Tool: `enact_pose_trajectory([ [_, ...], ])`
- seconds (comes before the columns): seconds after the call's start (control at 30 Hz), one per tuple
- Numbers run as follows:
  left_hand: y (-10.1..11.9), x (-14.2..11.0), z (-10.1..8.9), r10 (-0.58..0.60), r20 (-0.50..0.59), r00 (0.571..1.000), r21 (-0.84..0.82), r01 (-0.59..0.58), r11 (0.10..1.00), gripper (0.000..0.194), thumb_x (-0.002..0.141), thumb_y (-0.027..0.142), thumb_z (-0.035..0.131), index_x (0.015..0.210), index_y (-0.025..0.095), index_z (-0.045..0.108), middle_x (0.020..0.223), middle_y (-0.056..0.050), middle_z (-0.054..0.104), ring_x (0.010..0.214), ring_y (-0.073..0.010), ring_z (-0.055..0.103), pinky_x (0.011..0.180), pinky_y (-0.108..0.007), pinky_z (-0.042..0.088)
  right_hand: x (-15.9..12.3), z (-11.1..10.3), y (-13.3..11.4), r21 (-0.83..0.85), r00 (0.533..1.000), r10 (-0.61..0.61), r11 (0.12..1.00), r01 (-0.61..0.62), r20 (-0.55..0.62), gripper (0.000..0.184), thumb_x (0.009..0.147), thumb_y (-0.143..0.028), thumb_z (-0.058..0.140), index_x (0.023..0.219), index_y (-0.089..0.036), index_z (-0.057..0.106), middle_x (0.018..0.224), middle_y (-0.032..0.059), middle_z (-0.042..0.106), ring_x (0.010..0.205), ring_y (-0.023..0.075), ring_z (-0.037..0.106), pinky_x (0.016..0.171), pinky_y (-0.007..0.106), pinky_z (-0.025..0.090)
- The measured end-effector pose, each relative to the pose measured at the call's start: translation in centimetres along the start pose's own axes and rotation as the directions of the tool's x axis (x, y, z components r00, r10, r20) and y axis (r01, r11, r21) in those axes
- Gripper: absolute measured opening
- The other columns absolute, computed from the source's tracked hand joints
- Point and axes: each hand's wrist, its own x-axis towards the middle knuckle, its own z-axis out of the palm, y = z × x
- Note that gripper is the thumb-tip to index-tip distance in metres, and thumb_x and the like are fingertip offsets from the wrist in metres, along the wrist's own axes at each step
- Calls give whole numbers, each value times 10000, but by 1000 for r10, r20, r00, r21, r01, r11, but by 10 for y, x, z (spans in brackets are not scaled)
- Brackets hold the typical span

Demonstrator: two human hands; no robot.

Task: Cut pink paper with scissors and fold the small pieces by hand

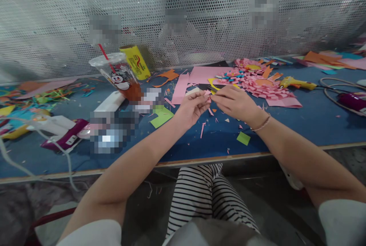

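My left hand [193,109] pinches a small folded piece of pink paper [208,94] between thumb and fingers, above the table. Close against it, my right hand [236,103] is closed, its fingertips meeting the pink paper. A slim dark tool [215,87] juts from the right hand's grip toward the upper left; its kind is not clear. Just behind the hands lie pink paper sheets [180,89] and a yellow paper piece [228,84]. Fringed pink paper flowers [264,88] with orange and yellow centres rest beyond the right hand.
A yellow glue gun [299,83] lies right of the flowers. On the left stand a drink cup [122,78] with a red straw and a yellow can [137,63]. Power strips [65,135] and cables are at far left. Green scraps [243,138] lie in front. A perforated metal panel [200,44] rises behind.
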Motion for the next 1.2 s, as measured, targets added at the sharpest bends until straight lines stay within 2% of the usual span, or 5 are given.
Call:
enact_pose_trajectory([
  [0.23, 0, 2, -1, 24, -51, 998, 13, -24, 1000, 110, 664, 72, 652, 735, 125, 586, 635, 17, 637, 539, -41, 599, 574, -142, 506, 0, -3, -3, -37, 992, -74, 996, 78, 99, 256, 869, -165, 407, 1052, -138, 583, 926, 110, 598, 902, 203, 544, 823, 393, 483],
  [0.37, 0, 5, -4, 53, -27, 998, 61, -52, 997, 139, 648, 125, 691, 740, 122, 588, 643, 23, 624, 542, -37, 591, 580, -145, 500, 0, 5, -8, 182, 989, 145, 973, -138, -22, 225, 853, -189, 447, 998, -160, 616, 911, 92, 581, 858, 181, 546, 751, 352, 490],
  [0.63, -7, 7, -6, 164, -67, 984, 188, -149, 971, 234, 596, 206, 739, 767, 132, 599, 657, 26, 609, 566, -42, 564, 617, -182, 477, 6, 27, -8, 704, 695, 678, 371, -606, 240, 172, 842, -275, 455, 746, -168, 550, 658, 1, 523, 582, 108, 510, 528, 249, 412],
  [0.9, -7, 6, -10, 179, -17, 984, 261, -169, 951, 212, 568, 153, 736, 725, 131, 595, 607, 32, 601, 559, -46, 562, 596, -169, 464, 8, 28, -10, 578, 795, 543, 569, -585, 270, 380, 859, -411, 442, 568, -174, 380, 543, -38, 366, 526, 74, 338, 504, 232, 262],
  [1.2, 0, 9, -14, -116, 43, 992, 167, 108, 980, 120, 629, 103, 693, 703, 134, 604, 557, 32, 603, 514, -47, 577, 580, -166, 492, 3, 22, -5, 735, 784, 432, 323, -597, 447, 352, 868, -412, 430, 605, -181, 402, 503, -56, 388, 446, 67, 366, 453, 214, 284],
])
